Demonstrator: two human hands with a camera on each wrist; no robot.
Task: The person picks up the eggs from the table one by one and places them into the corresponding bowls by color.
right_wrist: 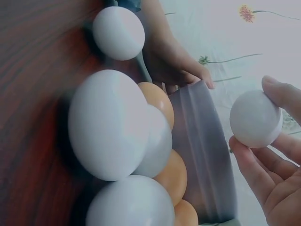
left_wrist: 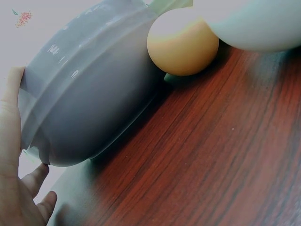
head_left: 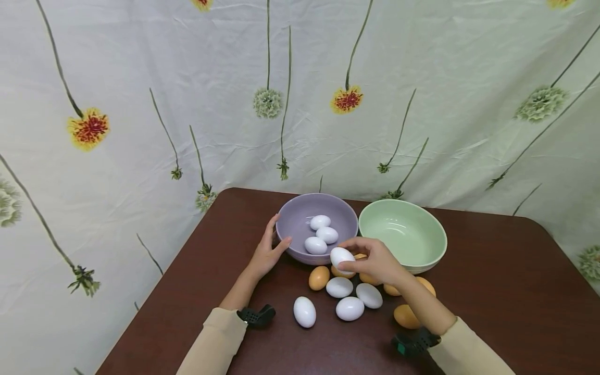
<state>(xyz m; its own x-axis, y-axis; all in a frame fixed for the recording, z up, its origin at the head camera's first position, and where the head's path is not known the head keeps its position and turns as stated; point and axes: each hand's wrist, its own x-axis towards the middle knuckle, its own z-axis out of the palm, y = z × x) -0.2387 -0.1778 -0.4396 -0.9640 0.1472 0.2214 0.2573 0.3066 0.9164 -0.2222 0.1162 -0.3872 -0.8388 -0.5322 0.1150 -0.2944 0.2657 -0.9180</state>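
In the head view my right hand (head_left: pixel 378 261) pinches a white egg (head_left: pixel 340 258) between thumb and fingers, by the front right rim of the purple bowl (head_left: pixel 292 229). The right wrist view shows this white egg (right_wrist: pixel 255 118) at the fingertips. My left hand (head_left: pixel 268 253) rests against the bowl's left side, thumb and forefinger spread along the rim. Some of its fingertips touch the bowl low down in the left wrist view. Three white eggs (head_left: pixel 316 245) lie inside the bowl. Several white eggs (head_left: pixel 350 309) and brown eggs (head_left: pixel 319 278) lie on the table before it.
A green bowl (head_left: pixel 403 229) with nothing visible in it stands right of the purple one. One white egg (head_left: pixel 304 312) lies apart at the front left. Some brown eggs (head_left: pixel 407 316) are partly covered by my right forearm. A flowered cloth (head_left: pixel 225 104) hangs behind the dark table (head_left: pixel 492 271).
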